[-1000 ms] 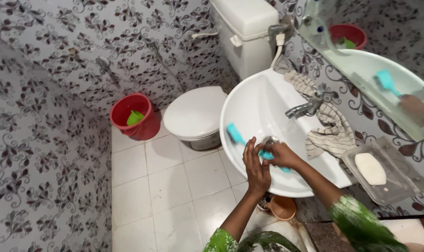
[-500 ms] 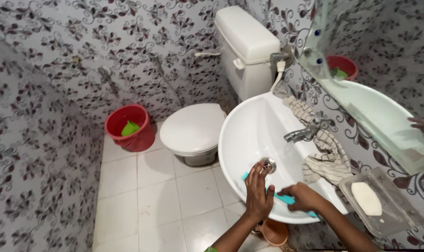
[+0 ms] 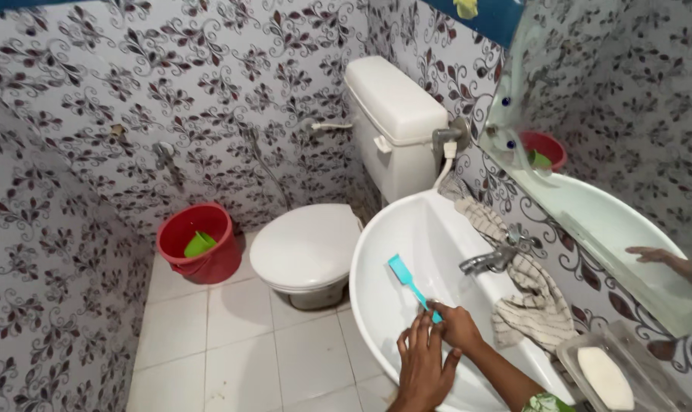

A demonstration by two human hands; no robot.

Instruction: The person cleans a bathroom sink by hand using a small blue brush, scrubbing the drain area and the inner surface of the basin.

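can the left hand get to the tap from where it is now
Probably yes. The left hand rests in the white basin beside the right hand, which holds the teal brush. The tap sits just across the bowl, with only open basin between them.

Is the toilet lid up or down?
Down. The white toilet lid lies flat over the bowl, its whole top facing the camera, below the cistern.

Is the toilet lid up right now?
No, the white toilet lid lies closed flat over the bowl, beside the red plastic bucket.
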